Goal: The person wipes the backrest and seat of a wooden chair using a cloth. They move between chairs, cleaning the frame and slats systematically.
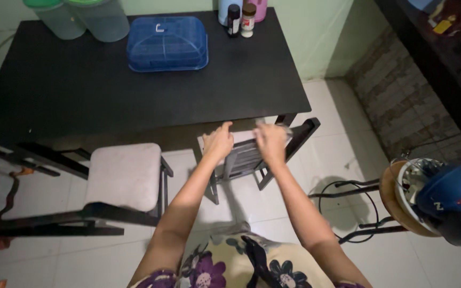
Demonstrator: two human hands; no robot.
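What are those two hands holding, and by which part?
Both the left hand and the right hand rest on the top rail of the dark chair, its back. Whether the fingers actually close around it cannot be told.

— How are my arms placed?
— I have both stretched forward, close together. My left hand (pixel 218 143) lies palm down, fingers curled; my right hand (pixel 271 142) curls too, knuckles up.
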